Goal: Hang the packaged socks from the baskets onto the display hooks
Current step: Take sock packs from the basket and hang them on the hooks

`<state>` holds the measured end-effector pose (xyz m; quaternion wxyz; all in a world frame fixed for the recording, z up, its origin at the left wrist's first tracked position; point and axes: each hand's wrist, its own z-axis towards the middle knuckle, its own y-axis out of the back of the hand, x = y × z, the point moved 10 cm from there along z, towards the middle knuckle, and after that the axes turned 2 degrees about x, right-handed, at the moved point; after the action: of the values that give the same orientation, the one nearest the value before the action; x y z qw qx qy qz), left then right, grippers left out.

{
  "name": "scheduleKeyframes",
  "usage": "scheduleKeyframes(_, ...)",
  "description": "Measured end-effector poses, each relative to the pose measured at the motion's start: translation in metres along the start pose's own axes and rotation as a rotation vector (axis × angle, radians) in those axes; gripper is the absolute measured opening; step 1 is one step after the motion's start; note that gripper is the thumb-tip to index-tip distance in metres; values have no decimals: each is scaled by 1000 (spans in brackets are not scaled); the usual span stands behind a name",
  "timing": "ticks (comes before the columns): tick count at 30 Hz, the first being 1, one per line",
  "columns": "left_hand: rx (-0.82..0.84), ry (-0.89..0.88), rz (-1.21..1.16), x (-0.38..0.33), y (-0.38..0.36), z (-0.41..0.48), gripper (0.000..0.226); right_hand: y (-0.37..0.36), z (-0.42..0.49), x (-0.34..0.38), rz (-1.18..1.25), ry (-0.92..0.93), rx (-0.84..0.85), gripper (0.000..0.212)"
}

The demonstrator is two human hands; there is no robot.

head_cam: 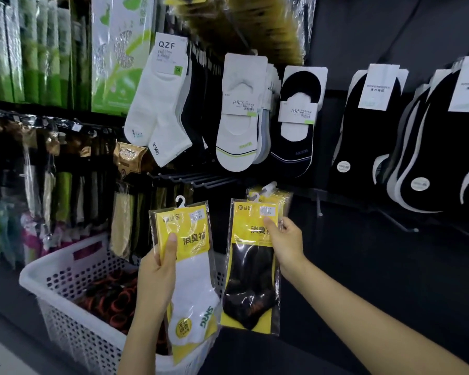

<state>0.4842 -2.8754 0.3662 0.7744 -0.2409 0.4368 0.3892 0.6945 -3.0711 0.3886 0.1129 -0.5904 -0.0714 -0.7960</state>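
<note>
My left hand (157,274) grips a clear packet of white socks (192,290) with a yellow card and a white plastic hanger on top, held upright over the basket. My right hand (283,243) pinches a stack of like packets with black socks (251,288), their hangers just below the bare grey display hooks (198,180). Low on the left stands a white perforated basket (63,269) that holds more dark packets with red rings.
White ankle socks (157,104), white and black no-show socks (241,117) hang on hooks above. Black socks (368,136) fill the right wall over two bare pegs (398,220). Packaged goods crowd the left racks.
</note>
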Motion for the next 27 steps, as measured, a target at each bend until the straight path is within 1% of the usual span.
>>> scheduleKeyframes(2,1,-20,-5,-2,-1,0,48,4,12,-12,-21,-40,-59,12)
scheduleKeyframes(5,12,-20,-32,-1,-4,1,51,15,30,-24,-72,-88,-161,28)
scheduleKeyframes(8,26,27,-46,7,-8,2,49,27,42,-32,-131,-128,-243,24)
scheduleKeyframes(11,19,41,-54,8,-8,2,48,39,46,-45,-158,-168,-312,28)
scheduleKeyframes(13,50,55,-61,10,-14,2,47,48,41,-51,-171,-187,-336,27)
scheduleKeyframes(15,89,70,-73,13,-19,1,45,51,31,-47,-180,-139,-325,25)
scheduleKeyframes(17,152,91,-88,17,-27,1,41,47,16,-35,-179,-53,-278,22)
scheduleKeyframes(18,177,103,-82,18,-31,0,39,40,7,-29,-160,-24,-224,21)
scheduleKeyframes(20,208,96,-77,14,-37,-3,38,16,-12,-19,-89,-13,-46,18)
scheduleKeyframes(22,248,68,-54,8,-46,-6,49,-11,-33,-10,-35,-37,163,21)
scheduleKeyframes(24,344,73,-60,7,-61,-10,61,-31,-54,-4,-3,-59,323,25)
scheduleKeyframes(25,395,93,-90,6,-68,-14,61,-37,-62,-3,20,-60,372,24)
scheduleKeyframes(27,448,102,-140,1,-78,-19,40,-38,-71,1,74,-38,390,17)
